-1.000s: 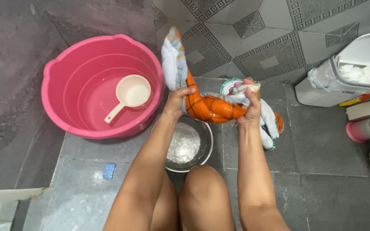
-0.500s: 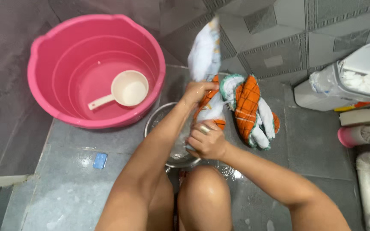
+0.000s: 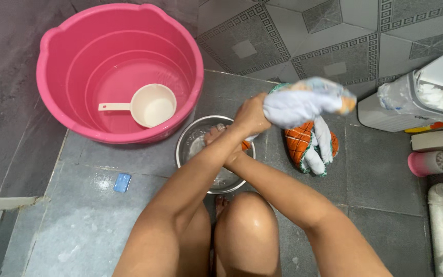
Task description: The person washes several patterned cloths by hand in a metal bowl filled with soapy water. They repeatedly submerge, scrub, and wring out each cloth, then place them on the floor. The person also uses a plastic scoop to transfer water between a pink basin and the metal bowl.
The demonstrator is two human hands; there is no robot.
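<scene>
My left hand is shut on a wet cloth, a pale white-and-blue bundle held above the floor. The cloth's orange checked part hangs down onto the grey tiles just right of a steel bowl. My right hand reaches across under my left forearm to the bowl. It is mostly hidden, so I cannot see its grip. The bowl holds soapy water and stands in front of my knees.
A big pink tub with shallow water and a cream ladle stands at the back left. A small blue soap bar lies on the wet floor. On the right are a white bin, a pink brush holder and a white pipe.
My left hand has swung the pale end of the cloth from upright to pointing right. My right hand has dropped toward the bowl. The view has shifted so the tub appears closer.
</scene>
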